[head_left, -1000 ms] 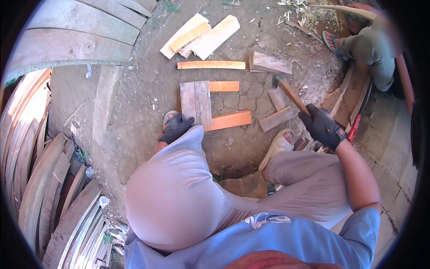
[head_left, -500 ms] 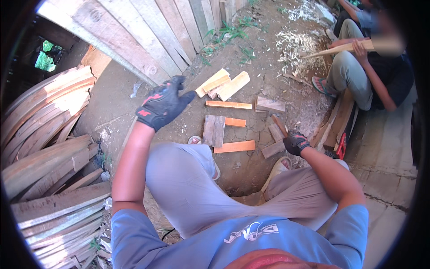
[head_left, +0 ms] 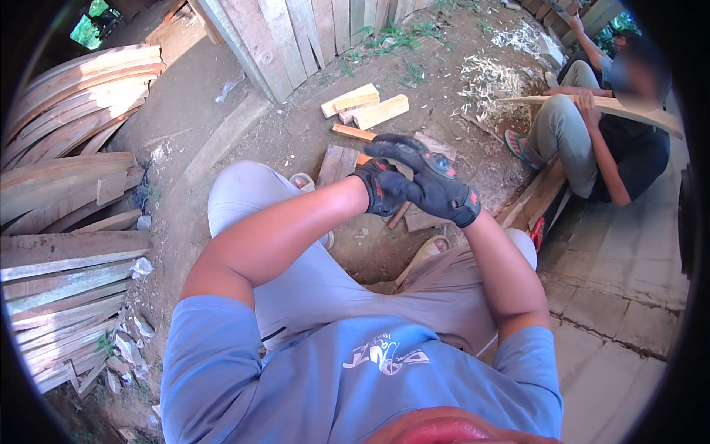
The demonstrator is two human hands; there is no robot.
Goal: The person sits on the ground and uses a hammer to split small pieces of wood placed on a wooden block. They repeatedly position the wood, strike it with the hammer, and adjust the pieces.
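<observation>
My left hand (head_left: 383, 186) and my right hand (head_left: 436, 177), both in black gloves with red marks, meet in front of my knees. The right hand has its fingers stretched out to the left, over the left hand. Below it, the left hand's fingers are curled and partly hidden. A thin brown wooden stick (head_left: 398, 215) shows just beneath the hands; whether one of them grips it cannot be made out. Beyond them lie an orange-toned wood strip (head_left: 353, 132), a greyish wood block (head_left: 336, 164) and several pale blocks (head_left: 381, 112), all on the ground.
Curved planks (head_left: 81, 96) and stacked boards (head_left: 66, 288) fill the left side. A plank wall (head_left: 296, 37) stands ahead. At the far right a person (head_left: 610, 126) sits holding a long pale piece of wood (head_left: 629, 109), near wood shavings (head_left: 492, 81). A red-handled tool (head_left: 537, 232) lies by my right knee.
My left hand has come down and right, and my right hand up and left, so they now meet. The stick has shifted left. My view has turned somewhat.
</observation>
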